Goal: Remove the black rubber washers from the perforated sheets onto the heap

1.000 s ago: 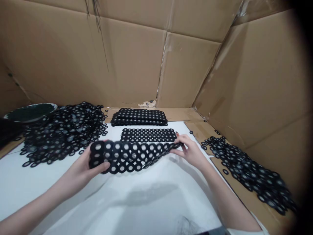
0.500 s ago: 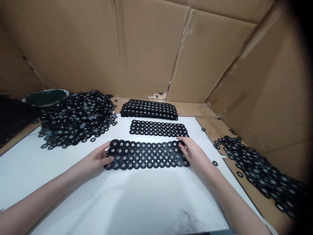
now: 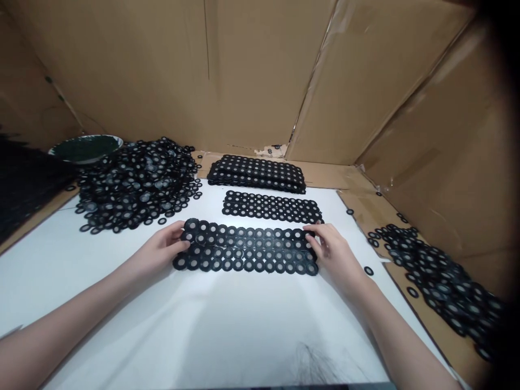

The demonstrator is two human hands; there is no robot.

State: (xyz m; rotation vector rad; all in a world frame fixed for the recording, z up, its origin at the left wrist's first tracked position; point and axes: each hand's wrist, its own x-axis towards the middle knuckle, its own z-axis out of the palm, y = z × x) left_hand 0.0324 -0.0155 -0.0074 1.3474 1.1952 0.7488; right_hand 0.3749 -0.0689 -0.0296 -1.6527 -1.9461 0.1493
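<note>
A band of black ring-shaped discs with pale centres [image 3: 248, 245], set in several straight rows, lies across the white tabletop in front of me. My left hand [image 3: 166, 247] pinches its left end between thumb and fingers, at the upper rows. At the right end, my right hand [image 3: 332, 250] grips the same upper rows with thumb and fingertips. These upper rows sit slightly out of line with the lower ones; whether they are joined is unclear. Just beyond, a similar flat sheet of discs [image 3: 271, 207] lies on the table, with a layered stack of sheets [image 3: 258, 173] behind it.
A heap of loose discs [image 3: 138, 184] sits at the back left beside a shallow bowl with a dark green inside [image 3: 85, 149]. More loose discs [image 3: 447, 287] lie along the right on cardboard. Tall cardboard walls [image 3: 260, 70] enclose the white tabletop [image 3: 227, 325].
The camera view has shifted slightly, so the background appears lower-right to upper-right. My left thumb has moved from the lower rows to the upper rows. Both hands remain at the band's ends.
</note>
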